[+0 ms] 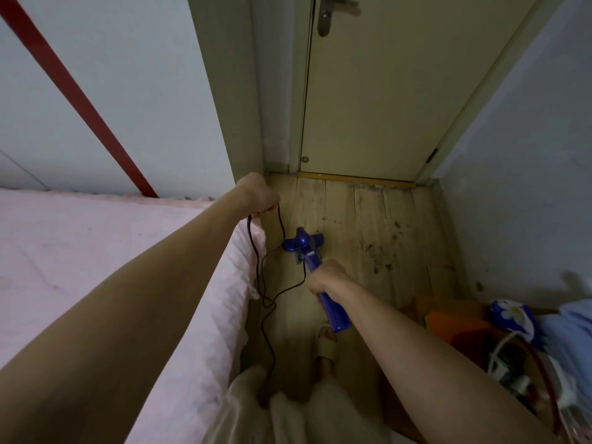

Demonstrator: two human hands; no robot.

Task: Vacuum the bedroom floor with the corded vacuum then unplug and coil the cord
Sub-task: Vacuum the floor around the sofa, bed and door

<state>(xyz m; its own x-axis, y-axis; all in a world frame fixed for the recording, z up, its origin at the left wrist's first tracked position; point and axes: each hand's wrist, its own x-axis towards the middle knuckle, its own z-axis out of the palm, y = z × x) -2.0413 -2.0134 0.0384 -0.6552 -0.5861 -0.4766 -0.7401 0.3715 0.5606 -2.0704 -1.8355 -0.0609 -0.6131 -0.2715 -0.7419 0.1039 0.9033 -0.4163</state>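
Note:
A small blue corded vacuum stands with its head on the wooden floor near the bed's corner. My right hand grips its blue handle, whose end sticks out below my fist. My left hand is raised above the bed's corner and holds a loop of the thin black cord. The cord hangs down in loops along the bed's side and runs back toward my legs. Dark specks of dirt lie on the floor to the right of the vacuum head.
A bed with a pink sheet fills the left. A closed door stands ahead past a narrow strip of floor. At the right are an orange box, a blue flowered item and white cables. My sandalled foot is below the handle.

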